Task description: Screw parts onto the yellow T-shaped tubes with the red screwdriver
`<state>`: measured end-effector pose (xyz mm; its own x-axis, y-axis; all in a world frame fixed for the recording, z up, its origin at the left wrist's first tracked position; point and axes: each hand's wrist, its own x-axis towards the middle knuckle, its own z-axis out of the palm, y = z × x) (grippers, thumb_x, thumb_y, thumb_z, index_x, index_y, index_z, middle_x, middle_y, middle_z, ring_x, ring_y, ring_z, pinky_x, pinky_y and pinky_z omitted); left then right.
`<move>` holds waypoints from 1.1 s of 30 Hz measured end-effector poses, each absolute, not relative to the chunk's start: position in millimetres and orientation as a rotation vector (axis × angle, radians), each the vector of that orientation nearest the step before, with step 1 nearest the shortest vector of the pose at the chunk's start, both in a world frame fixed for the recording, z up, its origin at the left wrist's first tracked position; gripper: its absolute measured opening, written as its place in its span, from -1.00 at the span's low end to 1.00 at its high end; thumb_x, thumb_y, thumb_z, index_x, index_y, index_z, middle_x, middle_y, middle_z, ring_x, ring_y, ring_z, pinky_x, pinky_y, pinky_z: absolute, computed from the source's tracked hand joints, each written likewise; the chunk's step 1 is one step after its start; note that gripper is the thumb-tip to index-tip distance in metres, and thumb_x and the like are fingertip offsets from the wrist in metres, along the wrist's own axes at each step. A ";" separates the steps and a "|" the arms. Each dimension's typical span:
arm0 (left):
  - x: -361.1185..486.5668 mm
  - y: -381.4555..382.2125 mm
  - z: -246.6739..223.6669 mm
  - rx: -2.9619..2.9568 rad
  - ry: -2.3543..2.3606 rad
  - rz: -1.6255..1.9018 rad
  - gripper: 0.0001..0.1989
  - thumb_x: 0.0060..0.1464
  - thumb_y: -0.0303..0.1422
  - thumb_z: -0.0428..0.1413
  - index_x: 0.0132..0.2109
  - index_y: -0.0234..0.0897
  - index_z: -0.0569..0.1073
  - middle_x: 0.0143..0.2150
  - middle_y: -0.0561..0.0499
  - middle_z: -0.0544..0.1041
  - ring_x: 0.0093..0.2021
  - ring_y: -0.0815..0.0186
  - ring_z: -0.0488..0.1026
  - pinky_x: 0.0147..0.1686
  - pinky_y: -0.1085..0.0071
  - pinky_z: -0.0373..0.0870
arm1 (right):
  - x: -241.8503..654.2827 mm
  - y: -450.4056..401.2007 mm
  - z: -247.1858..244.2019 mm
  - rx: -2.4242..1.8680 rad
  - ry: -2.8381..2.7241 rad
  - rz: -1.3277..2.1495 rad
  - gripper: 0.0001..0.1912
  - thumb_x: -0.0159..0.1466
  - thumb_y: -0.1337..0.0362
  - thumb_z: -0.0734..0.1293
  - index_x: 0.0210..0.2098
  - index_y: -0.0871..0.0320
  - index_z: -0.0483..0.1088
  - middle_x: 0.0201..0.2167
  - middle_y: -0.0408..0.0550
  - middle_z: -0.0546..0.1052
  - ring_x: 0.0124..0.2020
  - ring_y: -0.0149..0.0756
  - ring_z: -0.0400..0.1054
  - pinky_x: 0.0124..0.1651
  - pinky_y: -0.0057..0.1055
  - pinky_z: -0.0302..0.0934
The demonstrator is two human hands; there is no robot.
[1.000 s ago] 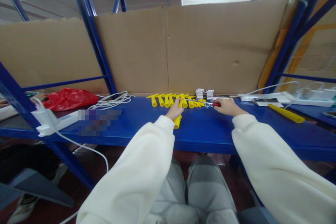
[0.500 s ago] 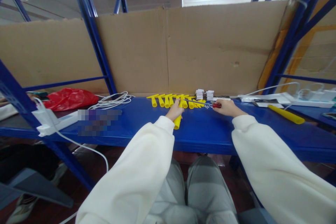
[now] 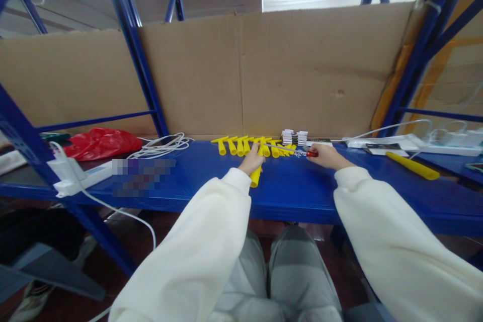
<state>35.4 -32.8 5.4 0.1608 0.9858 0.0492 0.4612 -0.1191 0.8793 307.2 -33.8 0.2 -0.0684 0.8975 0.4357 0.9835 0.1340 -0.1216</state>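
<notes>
My left hand (image 3: 252, 161) is wrapped round a yellow T-shaped plastic piece (image 3: 255, 177), whose tube end points toward me. In my right hand (image 3: 323, 156) is a screwdriver (image 3: 312, 153) with a red handle, its metal shaft lying level and pointing left at the head of the held piece. Whether the tip touches a screw is too small to tell. Several similar yellow T-shaped pieces (image 3: 240, 147) lie in a row just behind my left hand. Small pale bits, perhaps screws (image 3: 300, 152), are scattered between the row and my right hand.
White stacked pieces (image 3: 294, 137) stand behind the scattered bits. On the right lie a yellow tube (image 3: 413, 166) and a white power strip (image 3: 453, 148). Coiled white cable (image 3: 166, 145) and a red plastic bag (image 3: 101, 144) are at left. A cardboard wall (image 3: 302, 70) backs the blue table (image 3: 294, 191).
Both hands keep nearly the same position and grip. The whole view has shifted very slightly.
</notes>
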 end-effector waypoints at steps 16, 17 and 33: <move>34.4 -32.4 4.5 1.691 1.395 0.877 -0.23 0.14 -0.45 0.08 0.45 -0.09 0.03 0.06 -0.14 0.53 -0.59 0.46 0.42 -0.60 0.50 0.40 | 316.5 -39.6 9.0 -1.965 -2.025 -0.198 -0.91 0.04 0.21 0.42 -0.43 0.03 0.56 -0.41 -0.09 0.60 -0.28 -0.09 0.47 -0.19 -0.21 0.19; 34.6 -32.6 4.7 1.687 1.401 0.876 -0.22 0.15 -0.46 0.08 0.45 -0.09 0.03 0.08 -0.15 0.52 -0.59 0.46 0.42 -0.61 0.49 0.39 | 316.7 -40.1 9.3 -1.970 -2.024 -0.156 -0.91 0.04 0.20 0.43 -0.43 0.03 0.57 -0.41 -0.09 0.60 -0.28 -0.09 0.47 -0.19 -0.21 0.20; 35.2 -43.0 12.1 1.828 1.299 0.939 -0.19 0.10 -0.55 0.07 0.46 -0.04 0.10 0.34 -0.18 0.34 -0.52 0.49 0.44 -0.63 0.57 0.36 | 294.2 -29.1 -4.9 -1.487 -2.143 0.345 -0.72 0.02 0.42 0.43 -0.25 0.08 0.60 -0.18 -0.01 0.66 -0.11 -0.11 0.53 0.02 -0.22 0.40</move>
